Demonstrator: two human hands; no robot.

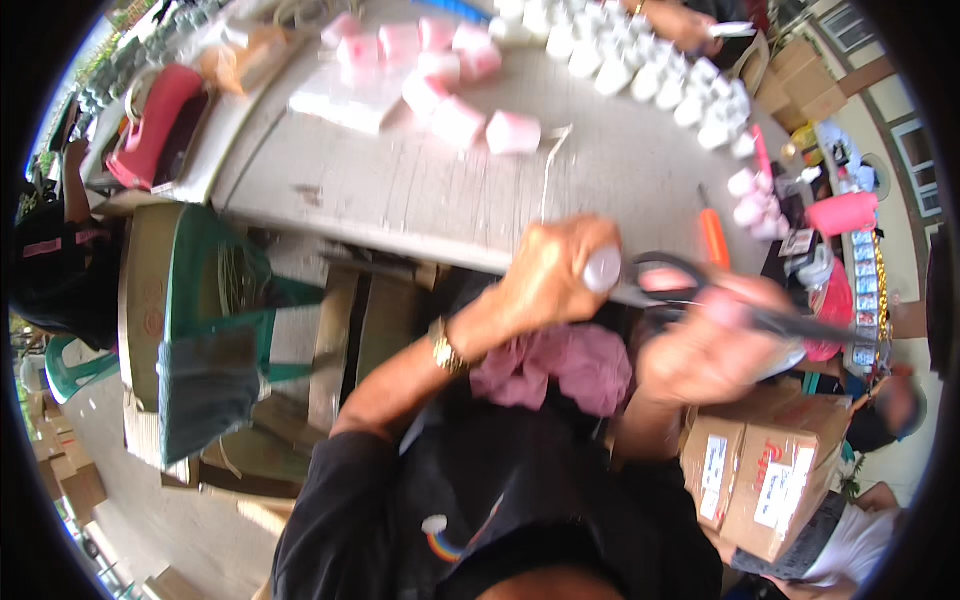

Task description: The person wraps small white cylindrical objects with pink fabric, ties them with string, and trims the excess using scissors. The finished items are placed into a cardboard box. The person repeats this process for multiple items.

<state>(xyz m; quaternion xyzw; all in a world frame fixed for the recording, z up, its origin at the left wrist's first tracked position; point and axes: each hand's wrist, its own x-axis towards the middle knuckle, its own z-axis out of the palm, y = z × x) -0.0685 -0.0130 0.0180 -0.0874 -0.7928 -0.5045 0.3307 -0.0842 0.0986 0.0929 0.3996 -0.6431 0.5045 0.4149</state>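
Observation:
My left hand (560,265), with a gold watch on its wrist, is closed around a small cylinder with a pale, flat round end (602,270). A thin white string (547,185) runs up from this hand over the table. To its right, my right hand (715,345) is smeared by motion and closed on black scissors (672,277). The loop handles point toward my left hand, and the dark length reaches out to the right. Both hands are above my lap at the table's near edge, close but apart.
Several pink cup-shaped pieces (515,133) lie on the grey table (380,190), beside a clear plastic sheet (345,105). Rows of white pieces (610,75) curve along the far right. An orange-handled tool (712,235) lies nearer. Cardboard boxes (765,470) stand at my right, a green chair (190,290) left.

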